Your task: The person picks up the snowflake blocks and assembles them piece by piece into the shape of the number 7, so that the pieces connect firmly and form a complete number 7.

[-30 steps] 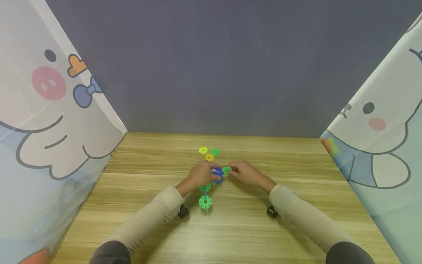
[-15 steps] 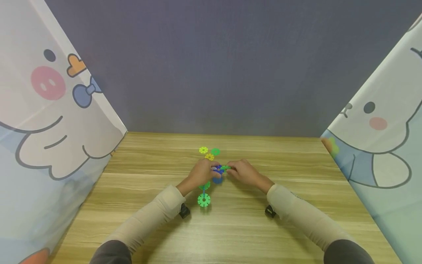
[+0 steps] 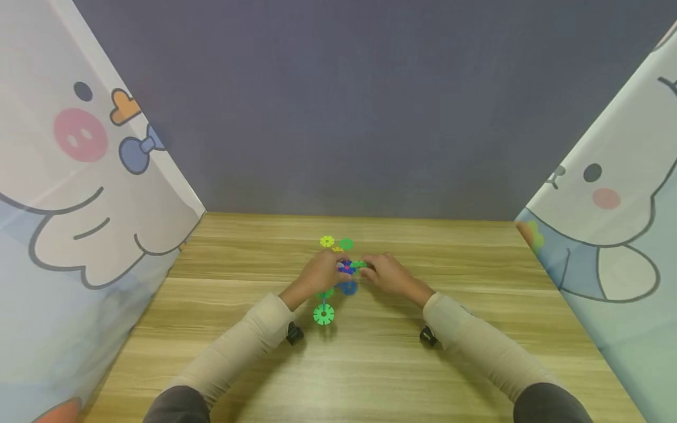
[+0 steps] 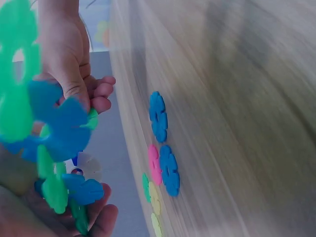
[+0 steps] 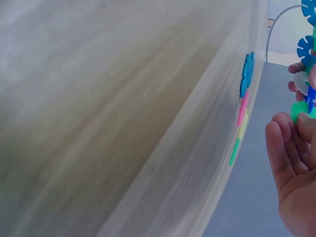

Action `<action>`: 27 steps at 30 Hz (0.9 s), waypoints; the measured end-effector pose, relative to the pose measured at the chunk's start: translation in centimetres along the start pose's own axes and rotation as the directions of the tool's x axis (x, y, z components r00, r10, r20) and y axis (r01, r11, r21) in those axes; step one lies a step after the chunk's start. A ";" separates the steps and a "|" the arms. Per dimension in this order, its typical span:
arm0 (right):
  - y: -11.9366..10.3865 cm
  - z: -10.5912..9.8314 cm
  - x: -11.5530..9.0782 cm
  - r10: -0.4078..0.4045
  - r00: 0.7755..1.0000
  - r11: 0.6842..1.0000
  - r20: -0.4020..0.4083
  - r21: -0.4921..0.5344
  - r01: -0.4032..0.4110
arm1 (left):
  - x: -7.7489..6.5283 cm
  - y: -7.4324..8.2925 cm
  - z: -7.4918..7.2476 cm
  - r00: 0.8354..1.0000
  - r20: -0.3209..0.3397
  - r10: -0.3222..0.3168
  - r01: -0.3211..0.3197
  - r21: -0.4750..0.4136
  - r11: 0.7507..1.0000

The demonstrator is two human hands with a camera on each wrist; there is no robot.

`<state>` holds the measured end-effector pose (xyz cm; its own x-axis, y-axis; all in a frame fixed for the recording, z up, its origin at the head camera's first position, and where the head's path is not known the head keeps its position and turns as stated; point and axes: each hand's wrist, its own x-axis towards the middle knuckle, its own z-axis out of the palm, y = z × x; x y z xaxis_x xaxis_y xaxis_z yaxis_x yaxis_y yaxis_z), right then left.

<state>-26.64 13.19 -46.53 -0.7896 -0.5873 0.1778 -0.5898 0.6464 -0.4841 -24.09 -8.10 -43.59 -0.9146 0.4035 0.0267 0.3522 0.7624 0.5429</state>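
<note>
My left hand (image 3: 319, 273) holds a joined chain of slotted flower-shaped plastic discs. At its near end hangs a green disc (image 3: 324, 314), linked by a blue disc (image 4: 64, 123) to more green ones. A dark blue disc (image 3: 347, 268) sits at the left fingertips, and a whitish disc (image 5: 301, 83) is partly hidden there. My right hand (image 3: 388, 273) pinches a green disc (image 5: 299, 109) between thumb and forefinger. It meets the dark blue disc edge to edge; whether their slots are engaged cannot be made out. Both hands are raised above the table.
Loose discs lie on the wooden table (image 3: 370, 364): blue ones (image 4: 169, 170), a pink one (image 4: 155, 164), a yellow-green one (image 3: 327, 241) and a green one (image 3: 346, 243). A dark grey panel (image 3: 359, 117) stands behind, with printed cartoon panels on both sides.
Both hands have shifted slightly up and away with the discs. The pinched green disc has turned from face-on to nearly edge-on, and the right hand has come closer to the left.
</note>
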 end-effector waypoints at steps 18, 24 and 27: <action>-0.1 0.4 0.2 0.054 0.996 0.998 0.065 0.040 -0.057 | -0.2 -1.0 0.0 0.998 -0.041 -0.043 0.046 0.069 0.997; -0.1 0.5 0.0 0.020 0.990 1.000 0.141 0.019 -0.023 | -0.2 -1.3 -0.1 0.995 -0.059 -0.079 0.083 0.065 0.994; -0.1 0.6 -0.1 -0.004 0.983 1.000 0.185 0.016 0.001 | -0.3 -1.5 -0.1 0.994 -0.064 -0.088 0.092 0.063 0.994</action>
<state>-26.40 12.86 -46.97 -0.7424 -0.6696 0.0185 -0.5877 0.6379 -0.4977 -24.38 -9.40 -44.37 -0.9528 0.3018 0.0330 0.2788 0.8267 0.4887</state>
